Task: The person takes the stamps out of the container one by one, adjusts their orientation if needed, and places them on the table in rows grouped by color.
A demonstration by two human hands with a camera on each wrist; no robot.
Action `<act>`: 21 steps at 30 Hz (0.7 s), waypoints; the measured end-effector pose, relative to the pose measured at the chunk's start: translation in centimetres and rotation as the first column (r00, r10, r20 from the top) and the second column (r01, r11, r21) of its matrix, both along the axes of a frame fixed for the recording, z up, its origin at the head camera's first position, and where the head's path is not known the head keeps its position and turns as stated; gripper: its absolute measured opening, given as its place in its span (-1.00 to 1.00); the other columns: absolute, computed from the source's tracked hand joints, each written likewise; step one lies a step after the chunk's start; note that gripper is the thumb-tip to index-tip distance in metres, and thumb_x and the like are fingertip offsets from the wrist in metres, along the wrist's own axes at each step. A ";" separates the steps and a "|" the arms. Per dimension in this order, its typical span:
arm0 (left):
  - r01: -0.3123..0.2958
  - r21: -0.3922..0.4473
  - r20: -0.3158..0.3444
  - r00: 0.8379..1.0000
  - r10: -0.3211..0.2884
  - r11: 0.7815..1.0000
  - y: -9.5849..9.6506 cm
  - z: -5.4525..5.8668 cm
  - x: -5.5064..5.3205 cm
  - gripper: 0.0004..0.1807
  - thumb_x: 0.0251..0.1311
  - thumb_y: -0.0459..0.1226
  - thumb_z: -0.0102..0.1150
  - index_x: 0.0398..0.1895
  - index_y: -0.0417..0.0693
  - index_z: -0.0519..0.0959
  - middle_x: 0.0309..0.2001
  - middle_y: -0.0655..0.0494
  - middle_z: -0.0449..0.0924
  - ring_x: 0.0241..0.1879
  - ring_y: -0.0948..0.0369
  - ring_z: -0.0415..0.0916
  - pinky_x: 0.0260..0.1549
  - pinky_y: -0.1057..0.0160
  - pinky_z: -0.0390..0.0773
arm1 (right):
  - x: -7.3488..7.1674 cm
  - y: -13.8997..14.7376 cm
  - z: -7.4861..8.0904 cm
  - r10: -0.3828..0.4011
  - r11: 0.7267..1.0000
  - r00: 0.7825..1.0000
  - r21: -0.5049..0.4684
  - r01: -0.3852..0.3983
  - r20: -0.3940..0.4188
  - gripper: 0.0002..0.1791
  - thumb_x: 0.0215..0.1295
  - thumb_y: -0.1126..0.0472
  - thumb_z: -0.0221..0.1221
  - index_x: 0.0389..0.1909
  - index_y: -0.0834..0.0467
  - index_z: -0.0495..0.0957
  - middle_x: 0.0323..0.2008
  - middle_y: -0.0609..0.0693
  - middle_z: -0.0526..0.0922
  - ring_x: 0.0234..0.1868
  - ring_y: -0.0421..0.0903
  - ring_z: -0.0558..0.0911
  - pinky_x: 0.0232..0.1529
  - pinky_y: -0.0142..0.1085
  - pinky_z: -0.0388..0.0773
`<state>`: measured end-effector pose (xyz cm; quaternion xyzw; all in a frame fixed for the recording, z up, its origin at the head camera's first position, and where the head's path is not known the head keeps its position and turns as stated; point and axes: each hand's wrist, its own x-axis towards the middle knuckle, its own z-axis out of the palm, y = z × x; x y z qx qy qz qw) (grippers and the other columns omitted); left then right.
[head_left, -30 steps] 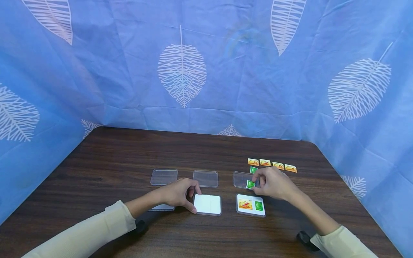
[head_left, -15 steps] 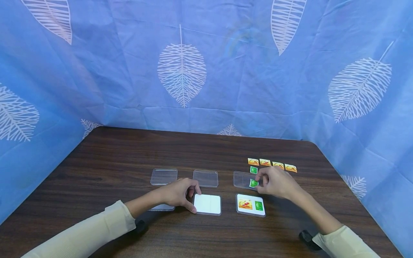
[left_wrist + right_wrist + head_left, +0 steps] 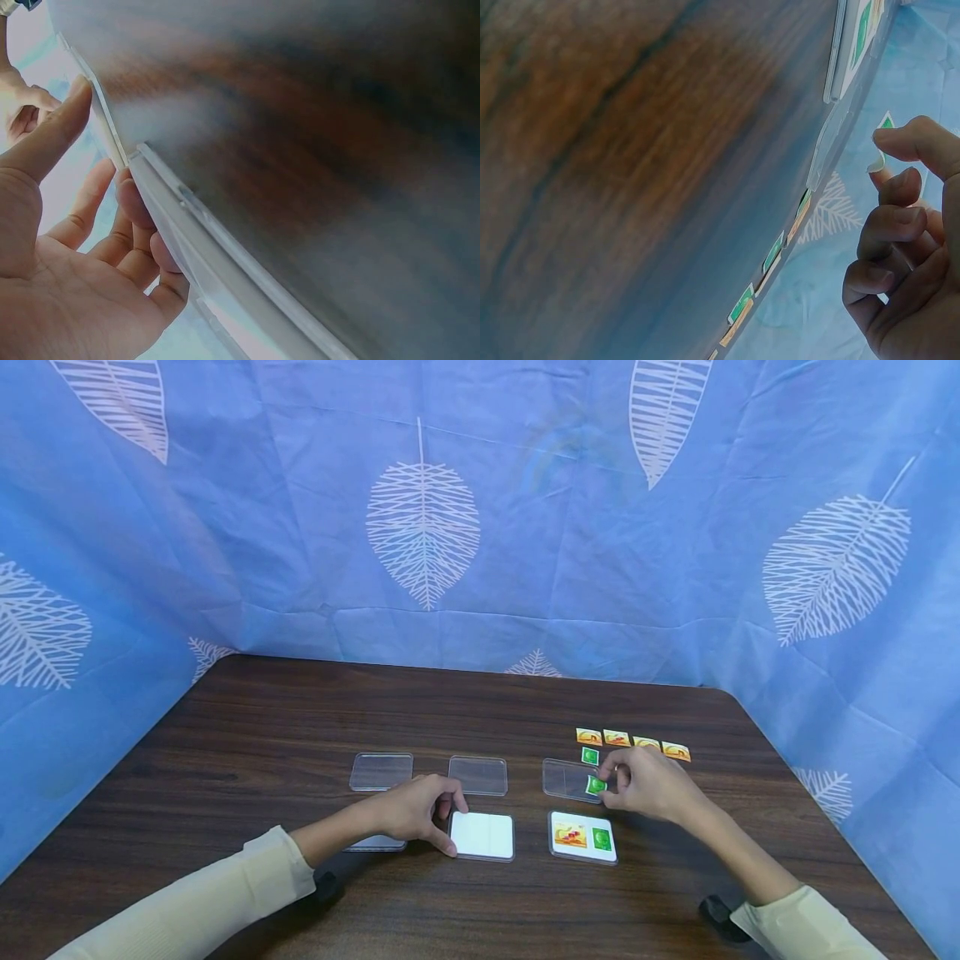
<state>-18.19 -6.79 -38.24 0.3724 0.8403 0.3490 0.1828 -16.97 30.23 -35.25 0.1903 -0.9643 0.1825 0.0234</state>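
Note:
My left hand [image 3: 412,810] holds the left side of a clear flat case with a white insert [image 3: 483,837], thumb at the near corner and index finger at the far one. The left wrist view shows its thumb [image 3: 60,127] against the case edge. My right hand [image 3: 651,787] pinches a small green stamp [image 3: 596,786] between thumb and index finger, above the right-hand clear lid [image 3: 564,778]. In the right wrist view that stamp [image 3: 886,124] looks curled, its pale back partly showing. Nearer to me lies a filled case [image 3: 582,838] bearing an orange stamp and a green one.
Behind the right hand several orange stamps [image 3: 588,737] lie in a row. One green stamp [image 3: 590,756] sits in front of them; others may be hidden. Two more clear lids [image 3: 381,772] lie left. Another white case [image 3: 378,842] is partly under the left hand.
My right hand has shifted slightly to the right with the green stamp, from the middle of the clear lid toward its right edge. The left hand keeps its place on the case.

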 end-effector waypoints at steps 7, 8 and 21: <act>-0.004 -0.002 0.015 1.000 0.004 1.000 0.0 0.0 0.0 -0.55 0.00 -0.33 0.63 -0.07 -0.20 0.61 -0.38 0.14 0.43 -0.45 0.33 0.27 -0.40 0.37 0.36 | 0.0 0.8 0.2 -0.001 1.000 1.000 -0.001 0.001 0.009 -0.82 0.11 0.25 0.49 -0.31 0.17 0.70 -0.71 -0.21 0.39 -0.68 -0.29 0.31 -0.58 -0.36 0.25; -0.005 -0.002 0.015 1.000 0.005 1.000 0.0 0.1 0.0 -0.55 0.00 -0.33 0.63 -0.07 -0.20 0.61 -0.38 0.14 0.43 -0.45 0.33 0.27 -0.40 0.37 0.36 | 0.0 1.0 0.2 -0.005 1.000 1.000 0.000 0.005 0.014 -0.82 0.11 0.26 0.49 -0.31 0.18 0.69 -0.71 -0.20 0.40 -0.67 -0.28 0.32 -0.58 -0.36 0.26; -0.010 -0.002 0.017 1.000 0.010 1.000 0.1 0.2 0.0 -0.55 -0.01 -0.34 0.64 -0.07 -0.20 0.61 -0.38 0.14 0.43 -0.47 0.33 0.26 -0.43 0.37 0.34 | 0.0 2.6 0.3 -0.061 0.998 0.998 0.022 0.061 -0.014 -0.84 0.11 0.27 0.48 -0.33 0.17 0.70 -0.72 -0.19 0.36 -0.68 -0.28 0.28 -0.61 -0.36 0.16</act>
